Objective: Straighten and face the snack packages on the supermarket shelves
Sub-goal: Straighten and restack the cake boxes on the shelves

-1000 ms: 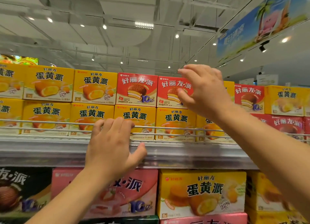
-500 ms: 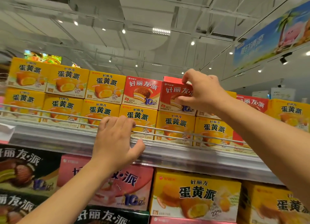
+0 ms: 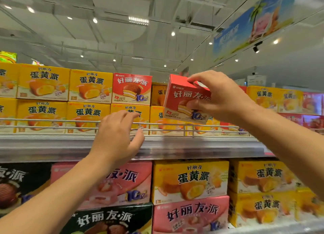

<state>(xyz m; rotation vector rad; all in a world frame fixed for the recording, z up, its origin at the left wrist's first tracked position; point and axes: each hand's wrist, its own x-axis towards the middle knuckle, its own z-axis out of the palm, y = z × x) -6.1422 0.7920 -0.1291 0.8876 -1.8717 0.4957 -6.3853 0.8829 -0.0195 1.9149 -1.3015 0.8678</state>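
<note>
My right hand (image 3: 217, 98) grips a small red pie box (image 3: 182, 100), tilted and held in the air in front of the top shelf. Its fingers curl over the box's top and its thumb lies across the front. A second red pie box (image 3: 131, 89) stands in the upper row, to the left of the gap. Yellow egg-yolk pie boxes (image 3: 88, 84) fill the rest of both rows. My left hand (image 3: 116, 137) hovers at the wire rail (image 3: 52, 126) with its fingers loosely spread, holding nothing.
The metal shelf edge (image 3: 201, 146) runs across below the rail. Under it stand larger pink (image 3: 191, 214), yellow (image 3: 190, 179) and black (image 3: 108, 219) pie boxes. More yellow and red boxes (image 3: 273, 99) continue to the right. A blue banner (image 3: 254, 23) hangs overhead.
My right hand has lifted the red box off the upper row and pulled it out toward me. My left hand has let go of the wire rail and opened.
</note>
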